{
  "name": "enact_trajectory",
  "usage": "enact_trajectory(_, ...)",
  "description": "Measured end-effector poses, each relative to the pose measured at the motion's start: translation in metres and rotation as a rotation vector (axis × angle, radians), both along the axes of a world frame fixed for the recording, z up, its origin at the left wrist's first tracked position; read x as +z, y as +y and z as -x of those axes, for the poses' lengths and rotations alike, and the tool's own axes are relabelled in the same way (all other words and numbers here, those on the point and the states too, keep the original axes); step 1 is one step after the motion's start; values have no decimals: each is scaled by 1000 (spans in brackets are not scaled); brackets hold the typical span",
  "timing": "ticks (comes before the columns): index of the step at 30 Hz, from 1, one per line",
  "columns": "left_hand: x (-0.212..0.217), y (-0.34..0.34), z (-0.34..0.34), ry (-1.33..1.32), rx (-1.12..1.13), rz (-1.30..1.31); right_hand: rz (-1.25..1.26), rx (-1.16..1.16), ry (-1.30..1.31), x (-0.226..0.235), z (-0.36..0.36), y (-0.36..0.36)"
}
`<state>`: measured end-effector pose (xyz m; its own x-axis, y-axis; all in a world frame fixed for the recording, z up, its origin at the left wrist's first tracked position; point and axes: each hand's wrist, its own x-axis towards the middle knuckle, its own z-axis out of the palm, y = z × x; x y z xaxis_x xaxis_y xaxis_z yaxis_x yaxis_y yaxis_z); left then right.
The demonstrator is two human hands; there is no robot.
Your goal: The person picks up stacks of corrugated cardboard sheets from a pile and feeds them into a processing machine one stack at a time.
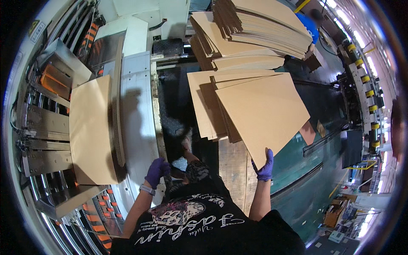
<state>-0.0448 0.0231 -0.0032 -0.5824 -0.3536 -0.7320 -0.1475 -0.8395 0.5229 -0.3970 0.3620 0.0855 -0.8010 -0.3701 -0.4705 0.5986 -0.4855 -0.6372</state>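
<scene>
My right hand [264,166], in a purple glove, grips the near corner of a flat brown cardboard sheet [263,114], thumb on top and fingers beneath. That sheet lies slanted on a short stack of cardboard sheets [204,106], overhanging it toward me. How many sheets are in the grip cannot be seen. My left hand [157,172], also gloved in purple, is curled closed with nothing visible in it. It is near the edge of the pale metal machine table [138,123]. Left of that table, another stack of cardboard sheets [92,131] rests in the machine.
Taller piles of cardboard [263,32] stand at the far side, with a person in blue [309,27] behind them. Wooden boards [233,165] lie below the nearer stack. Machine rollers [51,187] run along the left, and a yellow-and-black roller line [372,106] along the right.
</scene>
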Motion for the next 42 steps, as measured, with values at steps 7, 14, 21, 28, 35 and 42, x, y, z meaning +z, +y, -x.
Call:
enact_trajectory(7, 1, -5, 19, 31, -16, -36, -310, 105, 238, 123, 16, -12)
enact_trajectory(14, -26, 17, 24, 32, 11, 75, -586, 356, 471, 133, 31, -41)
enact_trajectory(21, 7, 3, 25, -8, -53, 591, -157, 470, 244, 71, 114, -46)
enact_trajectory(28, 167, -59, -10, -844, 90, 1896, -233, 478, 416, 110, 119, -80)
enact_trajectory(35, 74, -158, -68, -1021, -215, 1256, -348, 464, 872, 171, 18, -84)
enact_trajectory(42, 99, -184, -129, -1064, -146, 1306, -589, 434, 1225, 182, -83, -89)
